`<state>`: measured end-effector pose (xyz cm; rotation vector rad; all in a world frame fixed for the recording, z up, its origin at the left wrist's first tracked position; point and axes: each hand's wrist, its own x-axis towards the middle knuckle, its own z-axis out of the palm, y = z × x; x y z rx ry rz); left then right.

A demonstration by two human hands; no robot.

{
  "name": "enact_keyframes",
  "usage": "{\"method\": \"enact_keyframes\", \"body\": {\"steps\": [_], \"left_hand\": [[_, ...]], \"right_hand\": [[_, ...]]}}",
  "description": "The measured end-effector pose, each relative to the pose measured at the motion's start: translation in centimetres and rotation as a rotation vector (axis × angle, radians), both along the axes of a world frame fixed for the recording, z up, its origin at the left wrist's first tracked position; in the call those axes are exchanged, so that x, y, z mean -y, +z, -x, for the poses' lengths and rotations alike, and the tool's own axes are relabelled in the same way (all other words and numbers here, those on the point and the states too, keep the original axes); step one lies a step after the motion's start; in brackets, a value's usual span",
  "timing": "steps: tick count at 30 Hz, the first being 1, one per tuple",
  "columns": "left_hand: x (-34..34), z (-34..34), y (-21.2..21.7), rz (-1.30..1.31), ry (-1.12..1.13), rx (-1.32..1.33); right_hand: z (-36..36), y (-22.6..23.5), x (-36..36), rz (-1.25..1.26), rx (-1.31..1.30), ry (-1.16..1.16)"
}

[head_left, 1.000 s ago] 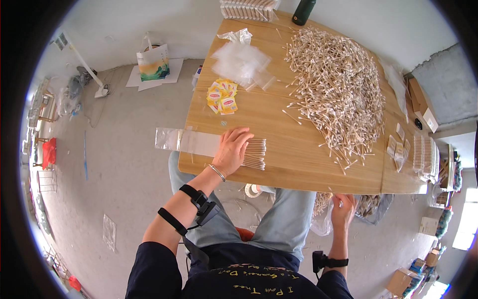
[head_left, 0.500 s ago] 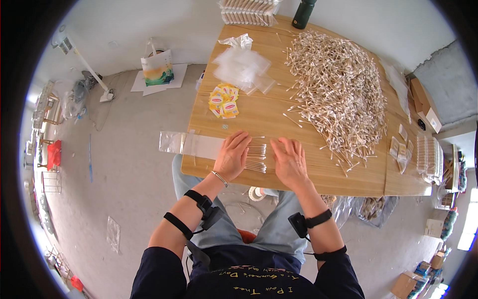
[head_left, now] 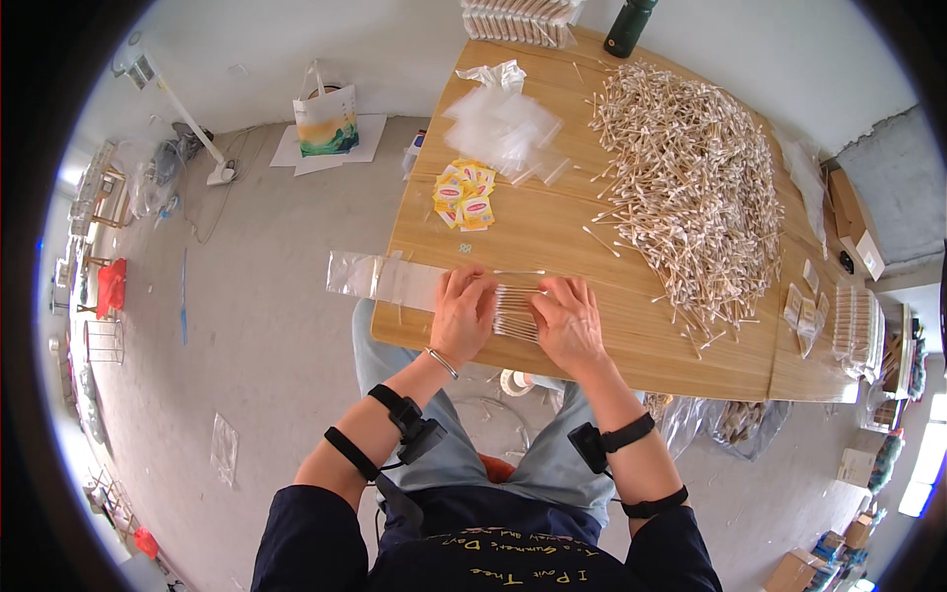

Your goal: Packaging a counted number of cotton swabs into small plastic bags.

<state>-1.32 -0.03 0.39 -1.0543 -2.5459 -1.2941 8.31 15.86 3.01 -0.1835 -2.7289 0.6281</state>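
A flat row of cotton swabs (head_left: pixel 515 314) lies between my hands near the table's front edge. My left hand (head_left: pixel 462 316) is closed over the left ends of the row, fingers bent. On the right ends rest the curled fingers of my right hand (head_left: pixel 569 324). From under my left hand a clear plastic sleeve with a white strip (head_left: pixel 390 280) extends leftward; the hand hides where sleeve and swabs meet. One single swab (head_left: pixel 520 272) lies just beyond the row.
A large heap of loose cotton swabs (head_left: pixel 691 187) covers the table's right half. Yellow-and-white packets (head_left: pixel 466 195) and thin clear bags (head_left: pixel 505 133) lie farther back on the left. A dark green bottle (head_left: pixel 628 28) and bagged swabs (head_left: pixel 521 20) stand at the back edge.
My right hand has come inward onto the right ends of the swabs. My left hand has drawn back leftward along the row, so more of the sticks shows. The view has shifted slightly.
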Motion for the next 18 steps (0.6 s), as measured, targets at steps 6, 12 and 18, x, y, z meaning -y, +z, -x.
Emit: {"method": "enact_keyframes", "body": {"steps": [6, 12, 18], "left_hand": [[0.0, 0.1, -0.2, 0.048, -0.001, 0.044], [0.0, 0.0, 0.1, 0.038, 0.005, 0.006], [0.0, 0.1, 0.2, 0.027, 0.006, 0.048]], "right_hand": [[2.0, -0.5, 0.1, 0.09, 0.104, -0.06], [3.5, 0.2, -0.3, 0.118, 0.225, -0.085], [4.4, 1.0, -0.5, 0.012, 0.328, -0.013]]}}
